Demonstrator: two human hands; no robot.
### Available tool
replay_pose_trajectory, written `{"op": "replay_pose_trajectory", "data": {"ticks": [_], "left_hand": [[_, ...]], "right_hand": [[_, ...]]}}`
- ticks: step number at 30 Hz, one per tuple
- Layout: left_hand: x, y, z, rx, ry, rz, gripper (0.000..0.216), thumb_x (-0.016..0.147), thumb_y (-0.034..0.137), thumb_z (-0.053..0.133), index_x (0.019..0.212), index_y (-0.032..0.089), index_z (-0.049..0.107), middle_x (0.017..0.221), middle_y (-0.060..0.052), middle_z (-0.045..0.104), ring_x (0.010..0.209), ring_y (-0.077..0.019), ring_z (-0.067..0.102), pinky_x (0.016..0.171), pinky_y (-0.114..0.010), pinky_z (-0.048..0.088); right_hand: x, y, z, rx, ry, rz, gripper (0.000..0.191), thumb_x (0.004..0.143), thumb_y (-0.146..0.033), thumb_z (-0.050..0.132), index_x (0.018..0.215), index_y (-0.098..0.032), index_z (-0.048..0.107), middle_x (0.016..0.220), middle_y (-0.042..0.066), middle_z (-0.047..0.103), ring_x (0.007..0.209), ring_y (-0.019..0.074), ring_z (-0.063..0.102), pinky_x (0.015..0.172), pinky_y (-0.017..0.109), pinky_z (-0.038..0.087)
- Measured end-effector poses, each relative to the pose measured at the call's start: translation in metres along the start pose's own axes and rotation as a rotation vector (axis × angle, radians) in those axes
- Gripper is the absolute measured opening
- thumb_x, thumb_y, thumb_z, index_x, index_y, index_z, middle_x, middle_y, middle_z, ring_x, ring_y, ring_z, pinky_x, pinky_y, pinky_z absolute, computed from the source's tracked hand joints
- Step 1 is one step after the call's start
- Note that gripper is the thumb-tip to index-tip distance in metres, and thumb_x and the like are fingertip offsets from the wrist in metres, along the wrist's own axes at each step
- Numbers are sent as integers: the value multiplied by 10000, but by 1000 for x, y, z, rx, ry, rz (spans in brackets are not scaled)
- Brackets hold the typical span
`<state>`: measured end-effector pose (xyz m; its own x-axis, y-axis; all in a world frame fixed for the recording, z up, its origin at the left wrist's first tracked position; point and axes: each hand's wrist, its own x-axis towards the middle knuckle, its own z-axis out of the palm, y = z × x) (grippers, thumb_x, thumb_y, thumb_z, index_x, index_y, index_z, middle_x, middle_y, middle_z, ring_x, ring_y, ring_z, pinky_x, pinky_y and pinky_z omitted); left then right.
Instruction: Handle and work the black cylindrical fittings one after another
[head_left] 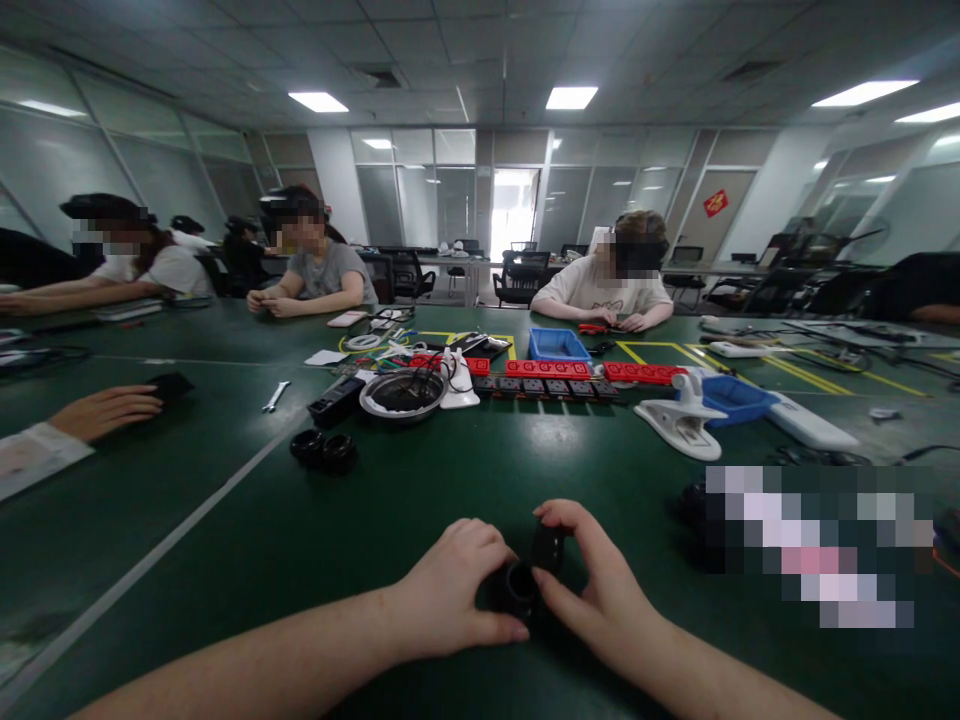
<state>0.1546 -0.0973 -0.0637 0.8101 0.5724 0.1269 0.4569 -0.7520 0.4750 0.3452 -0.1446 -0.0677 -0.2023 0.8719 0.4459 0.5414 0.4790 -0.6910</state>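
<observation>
My left hand [457,590] is closed round a black hollow cylindrical part [519,588], its round opening facing up. Between the thumb and fingers of my right hand [596,585] a black rounded piece [547,547] is pinched, tilted on edge. The two parts are very close together, low over the green table; whether they touch I cannot tell. Farther off to the left, a pair of similar black round hollow parts [324,451] rests side by side on the tabletop.
A metal bowl [403,412], red power strips [546,370], a blue bin [559,345] and a white clip stand [682,425] lie across the table's middle. A wrench [277,396] lies left. A co-worker's hand [112,410] touches a dark object. Other people sit opposite.
</observation>
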Motion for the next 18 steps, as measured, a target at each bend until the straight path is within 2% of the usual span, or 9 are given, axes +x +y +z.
{"op": "replay_pose_trajectory", "data": {"ticks": [6,13,18], "left_hand": [[0,0,2,7,18,-2,420,644,505,688,898,194,566,900,-23,552,846,-213,501,789,-334,378],[2,1,3,32,24,-25,413,667,495,666,895,164,573,873,-42,554,803,-213,507,744,-328,396],[1,-1,3,-22,37,4,456,649,456,699,993,198,547,935,-31,567,853,-217,505,792,-337,382]], "right_hand": [[2,-9,-6,-23,-64,-31,403,726,-125,480,1111,-234,432,1120,88,445,1055,234,453,892,400,406],[4,-22,-8,-16,-380,-92,532,673,-90,527,1182,-224,451,1105,84,481,1012,222,468,888,386,400],[3,-18,-6,-37,-391,-76,573,697,-222,618,1221,-186,387,1150,105,489,1042,244,457,914,411,367]]}}
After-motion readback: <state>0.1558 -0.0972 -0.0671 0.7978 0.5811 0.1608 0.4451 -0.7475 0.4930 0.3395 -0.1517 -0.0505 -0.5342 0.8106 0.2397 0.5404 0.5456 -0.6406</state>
